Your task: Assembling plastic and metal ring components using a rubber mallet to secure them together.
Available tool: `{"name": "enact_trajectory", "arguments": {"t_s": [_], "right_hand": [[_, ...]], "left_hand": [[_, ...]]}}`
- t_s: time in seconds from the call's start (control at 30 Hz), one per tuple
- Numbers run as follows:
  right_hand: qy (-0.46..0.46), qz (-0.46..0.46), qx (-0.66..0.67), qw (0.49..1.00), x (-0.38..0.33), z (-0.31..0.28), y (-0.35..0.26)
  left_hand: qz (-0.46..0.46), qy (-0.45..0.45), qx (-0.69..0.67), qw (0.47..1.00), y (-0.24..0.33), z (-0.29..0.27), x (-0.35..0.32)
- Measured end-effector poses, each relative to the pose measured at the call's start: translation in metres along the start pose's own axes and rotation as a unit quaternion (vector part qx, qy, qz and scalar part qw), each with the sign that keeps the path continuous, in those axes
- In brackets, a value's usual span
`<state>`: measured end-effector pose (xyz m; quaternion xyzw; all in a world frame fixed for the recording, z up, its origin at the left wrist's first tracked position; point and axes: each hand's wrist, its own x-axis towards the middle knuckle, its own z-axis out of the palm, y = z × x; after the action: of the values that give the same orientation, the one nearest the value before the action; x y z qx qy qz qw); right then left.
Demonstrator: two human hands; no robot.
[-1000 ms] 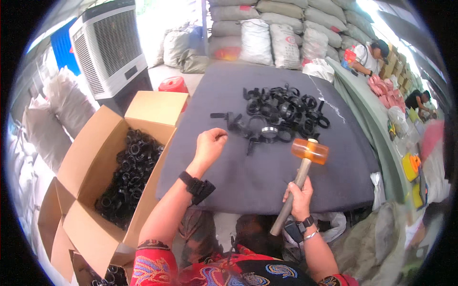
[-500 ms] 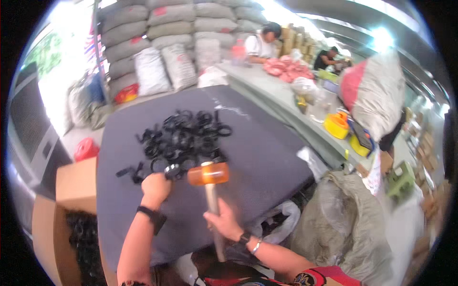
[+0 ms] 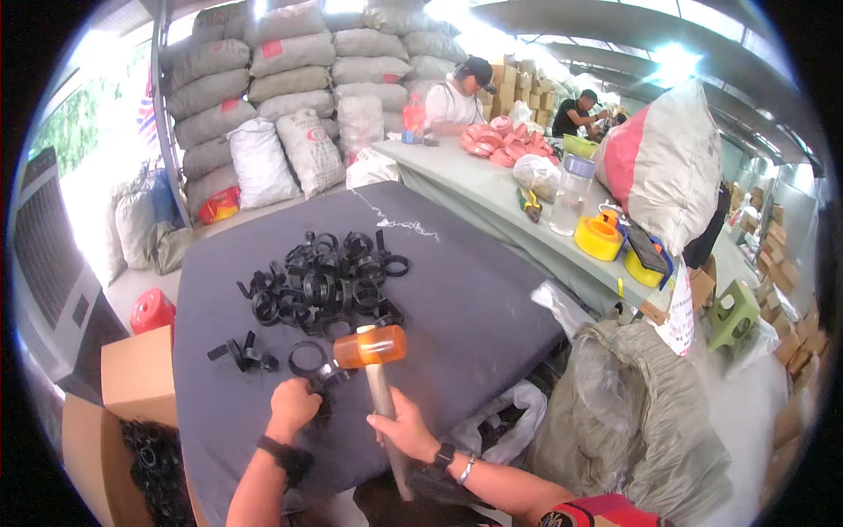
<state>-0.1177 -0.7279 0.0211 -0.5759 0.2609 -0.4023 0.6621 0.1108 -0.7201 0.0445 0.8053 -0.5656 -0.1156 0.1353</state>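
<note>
My right hand (image 3: 406,428) is wrapped round the wooden handle of a mallet (image 3: 379,386), held upright over the near part of a dark grey padded table (image 3: 457,281). Its orange, translucent head (image 3: 371,347) hangs just to the right of my left hand (image 3: 295,407). That hand is closed on a black ring-shaped part (image 3: 323,383), partly hidden by the fingers and the mallet head. A loose black ring (image 3: 307,344) lies just beyond. Behind it sits a heap of black rings with strap-like tails (image 3: 320,281), with a few more (image 3: 246,353) to the left.
An open carton (image 3: 105,448) of black parts stands at lower left, near a red stool (image 3: 153,310). A crumpled sack (image 3: 623,413) is at right. Two people work at the long bench (image 3: 492,189), which carries yellow tape rolls (image 3: 599,235). Stacked sacks (image 3: 290,53) line the back.
My left hand has moved nearer to me and slightly right, below the mallet head. The mallet keeps about its place over the table. The whole view has shifted a little.
</note>
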Motion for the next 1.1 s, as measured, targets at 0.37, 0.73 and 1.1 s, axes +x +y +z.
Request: {"name": "enact_trajectory", "arguments": {"t_s": [0.37, 0.73, 1.1], "right_hand": [[-0.007, -0.001, -0.009, 1.000, 0.000, -0.004, 0.002], [0.022, -0.020, -0.001, 1.000, 0.000, -0.002, 0.010], [0.068, 0.006, -0.109, 0.992, -0.004, -0.003, -0.010]], "left_hand": [[-0.054, 0.156, -0.341, 0.925, -0.030, -0.011, 0.010], [-0.114, 0.167, -0.589, 0.783, -0.052, -0.038, -0.127], [-0.157, 0.247, -0.543, 0.787, -0.045, -0.026, -0.255]]}}
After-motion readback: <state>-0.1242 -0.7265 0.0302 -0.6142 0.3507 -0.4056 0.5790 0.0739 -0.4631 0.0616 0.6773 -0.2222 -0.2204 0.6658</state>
